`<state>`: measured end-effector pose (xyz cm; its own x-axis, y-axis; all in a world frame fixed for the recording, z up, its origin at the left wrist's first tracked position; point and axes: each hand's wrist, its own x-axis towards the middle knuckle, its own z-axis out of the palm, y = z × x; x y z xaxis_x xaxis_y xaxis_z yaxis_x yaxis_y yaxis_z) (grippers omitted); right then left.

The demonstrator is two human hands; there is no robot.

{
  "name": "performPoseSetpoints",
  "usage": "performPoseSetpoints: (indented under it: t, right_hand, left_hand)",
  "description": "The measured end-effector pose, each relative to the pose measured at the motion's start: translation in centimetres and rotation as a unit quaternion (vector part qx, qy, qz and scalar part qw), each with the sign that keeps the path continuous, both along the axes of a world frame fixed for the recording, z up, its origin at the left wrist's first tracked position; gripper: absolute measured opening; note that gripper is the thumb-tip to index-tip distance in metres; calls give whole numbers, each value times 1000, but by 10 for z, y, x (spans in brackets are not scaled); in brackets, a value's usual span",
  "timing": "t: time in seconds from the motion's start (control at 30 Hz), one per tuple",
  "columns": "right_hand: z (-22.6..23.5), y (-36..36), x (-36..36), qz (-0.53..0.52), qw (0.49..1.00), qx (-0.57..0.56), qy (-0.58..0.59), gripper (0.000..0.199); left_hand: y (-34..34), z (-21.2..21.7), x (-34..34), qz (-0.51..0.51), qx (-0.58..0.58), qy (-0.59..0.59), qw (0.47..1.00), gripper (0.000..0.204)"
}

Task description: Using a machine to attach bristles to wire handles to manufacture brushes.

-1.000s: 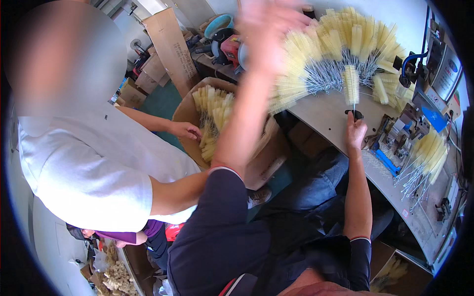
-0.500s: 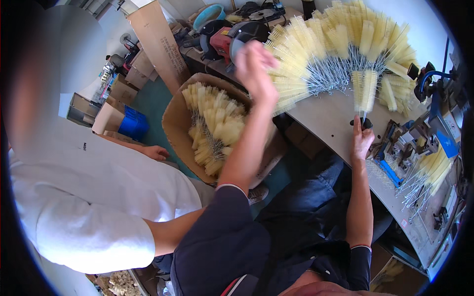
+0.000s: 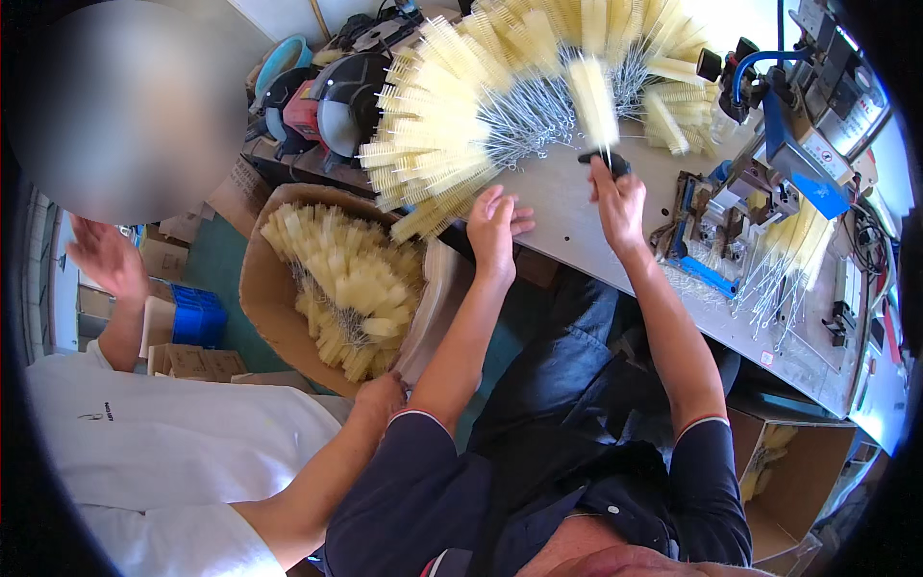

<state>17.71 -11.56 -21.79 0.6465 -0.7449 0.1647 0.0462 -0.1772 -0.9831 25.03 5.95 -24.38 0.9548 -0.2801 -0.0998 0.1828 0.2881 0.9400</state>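
Head view: my left hand (image 3: 496,223) lay open, touching the brush pile (image 3: 452,144). My right hand (image 3: 617,197) gripped one upright brush (image 3: 593,101) on the table (image 3: 567,216).

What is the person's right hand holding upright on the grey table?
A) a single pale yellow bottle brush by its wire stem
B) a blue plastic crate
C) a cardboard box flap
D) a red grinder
A: the right hand pinches the wire stem of one pale yellow brush that stands upright over the table, while the left hand rests open beside the fanned brush pile.
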Motion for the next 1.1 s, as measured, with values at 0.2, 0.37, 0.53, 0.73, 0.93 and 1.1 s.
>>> performPoseSetpoints:
  t: [0.2,0.37,0.53,0.73,0.93,1.1]
  right_hand:
    - [16,-11,78,-3,988,-157,-13,47]
    - [25,5,129,-13,981,-195,-2,43]
    - [4,12,149,-28,962,-269,27,45]
    - [5,9,140,58,952,-288,90,39]
    - [11,-1,124,171,905,-364,137,47]
    - [5,10,124,115,894,-424,89,49]
  left_hand:
    - [4,1,14,-28,-84,94,992,55]
    - [-2,10,15,-34,-76,86,993,54]
    - [-9,11,23,-58,-137,124,981,52]
    - [-11,10,34,-54,-141,83,985,33]
    - [-18,11,30,-21,-150,56,987,32]
    - [-28,17,27,21,-48,-85,995,38]
